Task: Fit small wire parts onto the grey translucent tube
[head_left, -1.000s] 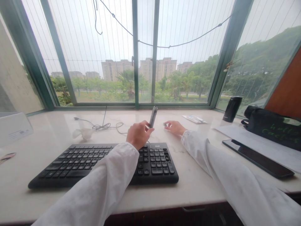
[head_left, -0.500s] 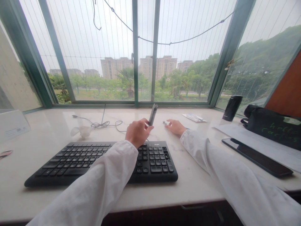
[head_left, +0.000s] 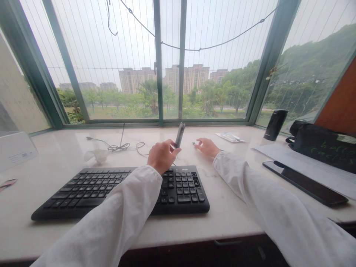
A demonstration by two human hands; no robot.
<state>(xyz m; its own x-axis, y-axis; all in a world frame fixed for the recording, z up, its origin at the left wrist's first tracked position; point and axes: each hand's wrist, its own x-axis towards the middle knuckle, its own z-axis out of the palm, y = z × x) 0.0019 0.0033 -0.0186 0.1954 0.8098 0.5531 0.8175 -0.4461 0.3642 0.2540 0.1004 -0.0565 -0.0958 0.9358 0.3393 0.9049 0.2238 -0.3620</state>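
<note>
My left hand (head_left: 161,155) is closed around the lower end of a slim grey pen-like stick (head_left: 179,135), which it holds upright just beyond the black keyboard (head_left: 122,189). My right hand (head_left: 206,147) lies on the marble sill to the right of it. Its fingertips touch a tiny dark piece (head_left: 194,143) on the surface. I cannot tell whether they pinch it. Both arms are in white sleeves.
A white cable (head_left: 122,147) coils behind the keyboard beside a small white object (head_left: 96,155). At right lie a dark phone (head_left: 304,183), white paper (head_left: 311,167), a black bag (head_left: 322,146), a black cylinder (head_left: 275,124) and a small packet (head_left: 229,137). A white card (head_left: 15,148) stands at left.
The stick has stayed upright in my left hand. My right hand has shifted slightly, its fingers staying by the tiny piece. The view has drifted a little.
</note>
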